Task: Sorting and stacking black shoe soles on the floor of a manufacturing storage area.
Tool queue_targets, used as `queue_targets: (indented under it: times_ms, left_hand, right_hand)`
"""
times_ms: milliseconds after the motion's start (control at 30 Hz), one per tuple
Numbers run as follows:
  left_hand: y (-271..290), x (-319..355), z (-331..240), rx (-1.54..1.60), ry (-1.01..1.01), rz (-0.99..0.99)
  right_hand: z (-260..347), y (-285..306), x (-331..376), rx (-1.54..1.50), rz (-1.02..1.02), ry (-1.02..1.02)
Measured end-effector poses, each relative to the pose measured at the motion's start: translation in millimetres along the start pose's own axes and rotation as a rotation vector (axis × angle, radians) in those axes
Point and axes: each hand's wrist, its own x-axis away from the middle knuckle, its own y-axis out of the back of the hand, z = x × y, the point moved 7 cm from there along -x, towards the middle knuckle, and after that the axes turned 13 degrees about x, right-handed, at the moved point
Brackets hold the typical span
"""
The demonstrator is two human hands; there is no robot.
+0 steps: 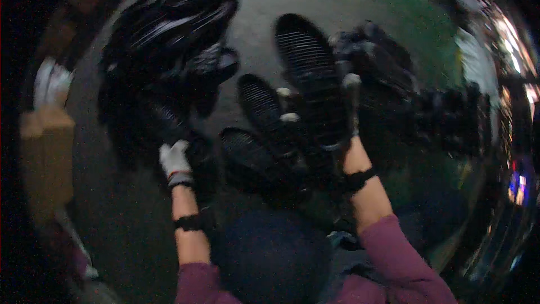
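Observation:
Several black shoe soles [308,50] with ridged faces are fanned out in front of me, the largest pointing up. My right hand [352,101] is closed round them; its pale thumb lies along the right edge, and pale fingertips show between the soles on the left. The palm is hidden behind them. My left hand [175,157], in a white glove, is closed at the near end of another dark ridged sole [163,114], beside a heap of shiny black pieces [169,28]. Blur and dim light hide its fingertips.
Another dark heap [379,59] lies on the floor beyond my right hand, with a row of dark pieces [450,115] farther right. Brown cardboard boxes [53,157] stand at the left edge. White bags [475,59] line the right side. The floor [259,0] is grey, with a green area.

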Motion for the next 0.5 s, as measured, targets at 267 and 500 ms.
queue_targets:
  times_ms: [267,500]
  left_hand:
    - [-135,99,-72,0.929,0.225,0.421]
    - [-159,115,-85,0.315,-0.361,0.705]
  right_hand:
    - [15,-4,-45,1.495,-0.798,0.192]
    - [-2,-41,-72,2.834,-0.961,0.146]
